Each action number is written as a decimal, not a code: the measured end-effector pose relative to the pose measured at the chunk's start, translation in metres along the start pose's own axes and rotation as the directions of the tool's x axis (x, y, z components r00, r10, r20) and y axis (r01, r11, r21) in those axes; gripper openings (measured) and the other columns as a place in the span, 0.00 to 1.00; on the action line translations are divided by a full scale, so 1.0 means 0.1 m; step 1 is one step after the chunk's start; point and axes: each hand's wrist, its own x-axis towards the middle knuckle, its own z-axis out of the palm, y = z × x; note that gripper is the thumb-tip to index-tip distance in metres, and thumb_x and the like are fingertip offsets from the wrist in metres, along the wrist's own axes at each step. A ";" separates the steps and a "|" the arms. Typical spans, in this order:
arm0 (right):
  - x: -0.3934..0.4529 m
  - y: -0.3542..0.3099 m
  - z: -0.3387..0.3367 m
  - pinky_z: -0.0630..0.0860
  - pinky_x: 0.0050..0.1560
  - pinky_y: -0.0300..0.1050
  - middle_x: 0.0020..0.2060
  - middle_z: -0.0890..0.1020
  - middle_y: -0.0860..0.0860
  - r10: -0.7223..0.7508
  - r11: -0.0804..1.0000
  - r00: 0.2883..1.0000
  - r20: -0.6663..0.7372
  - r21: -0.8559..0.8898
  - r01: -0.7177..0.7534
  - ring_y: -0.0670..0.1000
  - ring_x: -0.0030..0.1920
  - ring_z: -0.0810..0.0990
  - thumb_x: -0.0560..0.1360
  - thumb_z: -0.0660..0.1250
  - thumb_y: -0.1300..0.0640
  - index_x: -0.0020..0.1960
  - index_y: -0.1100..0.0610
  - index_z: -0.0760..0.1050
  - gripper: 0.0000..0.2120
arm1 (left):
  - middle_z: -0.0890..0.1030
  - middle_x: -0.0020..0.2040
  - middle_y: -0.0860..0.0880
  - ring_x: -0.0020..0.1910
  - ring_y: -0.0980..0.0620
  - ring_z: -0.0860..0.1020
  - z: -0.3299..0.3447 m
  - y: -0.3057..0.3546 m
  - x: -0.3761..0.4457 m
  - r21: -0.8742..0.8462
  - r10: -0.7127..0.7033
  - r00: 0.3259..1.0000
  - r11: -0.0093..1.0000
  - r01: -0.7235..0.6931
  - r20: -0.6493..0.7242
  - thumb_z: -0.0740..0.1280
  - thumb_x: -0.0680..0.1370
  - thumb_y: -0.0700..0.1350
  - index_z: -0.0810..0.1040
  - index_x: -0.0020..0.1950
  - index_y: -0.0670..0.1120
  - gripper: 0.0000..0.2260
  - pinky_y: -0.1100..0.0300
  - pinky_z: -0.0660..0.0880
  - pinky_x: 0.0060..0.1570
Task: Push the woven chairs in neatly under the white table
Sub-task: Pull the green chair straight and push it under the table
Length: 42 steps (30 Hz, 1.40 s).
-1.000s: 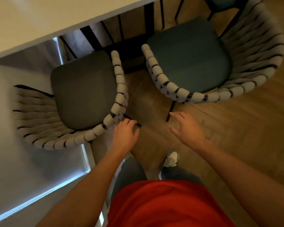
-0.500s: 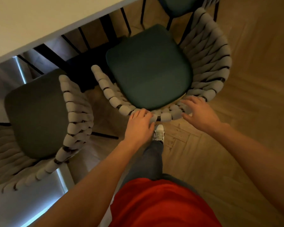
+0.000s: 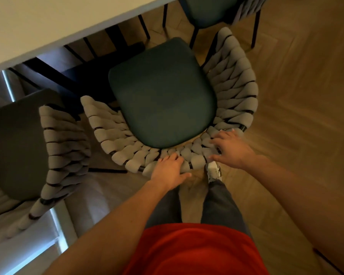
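A woven chair with a dark green seat (image 3: 163, 96) and thick grey woven backrest (image 3: 234, 90) stands right in front of me, its front tucked toward the white table (image 3: 48, 22). My left hand (image 3: 170, 171) grips the top rim of the backrest at its lower middle. My right hand (image 3: 231, 149) lies on the same rim further right, fingers spread over the weave. A second woven chair with a grey seat (image 3: 14, 147) stands at the left, partly under the table.
A third chair with a green seat (image 3: 209, 10) stands beyond, at the top. Black table legs and chair legs (image 3: 72, 76) cross under the table edge. Wood herringbone floor (image 3: 306, 96) spreads to the right. A bright window frame (image 3: 56, 225) runs along the lower left.
I have stepped from the grey-seated chair to the green-seated one. Both hands went from free in the air to resting on its backrest rim, and the chair now fills the centre.
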 end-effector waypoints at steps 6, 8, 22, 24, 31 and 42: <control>0.11 0.44 -0.11 0.43 0.76 0.60 0.70 0.69 0.50 -0.161 0.978 0.979 0.128 -0.112 0.175 0.54 0.74 0.61 0.75 0.62 0.35 0.73 0.49 0.67 0.31 | 0.71 0.66 0.46 0.66 0.45 0.70 0.04 0.38 0.21 -0.054 -0.134 0.991 0.989 0.135 0.022 0.64 0.76 0.63 0.68 0.69 0.50 0.27 0.48 0.69 0.63; 0.14 0.57 -0.13 0.43 0.76 0.58 0.69 0.71 0.50 -0.202 0.966 0.970 0.134 -0.134 0.219 0.53 0.73 0.63 0.75 0.61 0.35 0.73 0.48 0.66 0.31 | 0.71 0.68 0.46 0.66 0.44 0.70 0.08 0.48 0.24 -0.090 -0.185 0.982 0.978 0.188 0.032 0.64 0.76 0.63 0.66 0.71 0.50 0.28 0.48 0.69 0.64; 0.16 0.49 0.04 0.56 0.71 0.50 0.65 0.73 0.48 -0.348 0.917 0.927 0.137 -0.154 0.367 0.52 0.67 0.66 0.79 0.54 0.36 0.74 0.49 0.63 0.28 | 0.77 0.63 0.46 0.61 0.44 0.74 0.21 0.38 0.07 -0.034 -0.205 0.979 0.978 0.204 -0.020 0.57 0.79 0.64 0.63 0.71 0.52 0.26 0.49 0.72 0.58; 0.15 0.34 0.08 0.56 0.71 0.49 0.65 0.72 0.48 -0.350 0.916 0.924 0.156 -0.151 0.373 0.52 0.67 0.66 0.79 0.54 0.37 0.74 0.49 0.62 0.28 | 0.76 0.64 0.46 0.62 0.44 0.74 0.27 0.27 -0.01 -0.049 -0.201 0.980 0.979 0.200 -0.004 0.57 0.78 0.65 0.62 0.72 0.52 0.26 0.49 0.71 0.60; 0.10 -0.11 0.31 0.55 0.72 0.50 0.65 0.72 0.48 -0.352 0.917 0.921 0.168 -0.138 0.375 0.53 0.68 0.66 0.79 0.55 0.37 0.74 0.50 0.63 0.28 | 0.75 0.65 0.46 0.63 0.45 0.72 0.41 -0.12 -0.30 -0.032 -0.208 0.978 0.978 0.208 0.006 0.58 0.78 0.64 0.64 0.72 0.52 0.26 0.49 0.69 0.60; 0.02 -0.42 0.58 0.57 0.72 0.52 0.64 0.74 0.48 -0.369 0.914 0.917 0.151 -0.120 0.388 0.53 0.67 0.68 0.70 0.39 0.32 0.73 0.50 0.65 0.40 | 0.75 0.66 0.47 0.65 0.45 0.72 0.58 -0.36 -0.57 -0.017 -0.219 0.976 0.976 0.219 0.021 0.58 0.78 0.65 0.63 0.72 0.52 0.27 0.49 0.70 0.63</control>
